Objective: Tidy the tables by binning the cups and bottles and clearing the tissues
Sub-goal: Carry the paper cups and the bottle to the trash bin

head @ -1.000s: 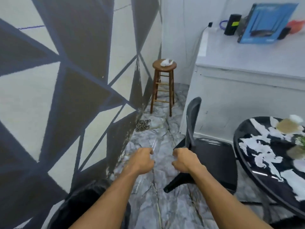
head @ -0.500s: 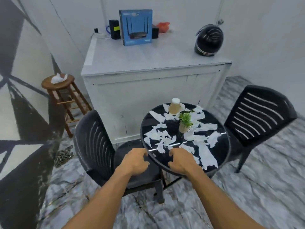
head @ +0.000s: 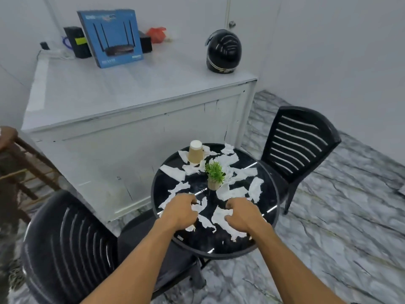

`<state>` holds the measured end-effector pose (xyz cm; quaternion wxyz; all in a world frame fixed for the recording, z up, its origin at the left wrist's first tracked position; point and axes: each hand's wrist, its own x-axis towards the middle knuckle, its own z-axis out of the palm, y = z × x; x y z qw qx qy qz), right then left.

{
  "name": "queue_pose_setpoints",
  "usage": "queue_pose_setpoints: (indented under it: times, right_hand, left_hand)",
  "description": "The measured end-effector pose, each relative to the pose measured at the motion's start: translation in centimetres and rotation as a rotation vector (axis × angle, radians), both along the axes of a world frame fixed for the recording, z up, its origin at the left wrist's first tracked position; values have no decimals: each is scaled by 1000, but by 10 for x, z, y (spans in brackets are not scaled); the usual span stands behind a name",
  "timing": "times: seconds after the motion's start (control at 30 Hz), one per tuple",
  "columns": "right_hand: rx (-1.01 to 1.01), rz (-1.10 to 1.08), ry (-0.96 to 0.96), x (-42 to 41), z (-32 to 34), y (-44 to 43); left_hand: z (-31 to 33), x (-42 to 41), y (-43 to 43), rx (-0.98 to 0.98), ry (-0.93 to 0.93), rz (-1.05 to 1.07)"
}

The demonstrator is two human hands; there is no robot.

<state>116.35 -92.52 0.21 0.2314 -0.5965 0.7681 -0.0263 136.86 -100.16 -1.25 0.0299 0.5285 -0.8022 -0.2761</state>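
Many torn white tissue scraps [head: 173,172] lie scattered over the round glossy black table [head: 223,249], several right under your left hand [head: 179,212] and right hand [head: 242,215]. Both sit above its near half, fingers curled; whether either pinches a scrap, you cannot tell. The upturned brown paper cup [head: 195,154] stands at the far edge.

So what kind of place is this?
Probably a small café or break room corner: a round table with a paper cup and torn tissues, black chairs beside it, and a white counter holding a router box and a helmet.
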Motion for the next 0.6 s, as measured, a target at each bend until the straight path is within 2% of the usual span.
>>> queue_pose_setpoints:
  times: [0.13,0.33,0.6]
  right_hand:
    - [-20,-67,-20,-19,6,-28]
    - [-78,-28,-69,-45,6,-98]
    - [-70,128,-113,-96,-11,-235]
  left_hand:
    - [9,-21,-35,-39,47,-28]
    - [6,-50,-92,-53,26,-27]
    - [-8,-100,-195,-10,36,201]
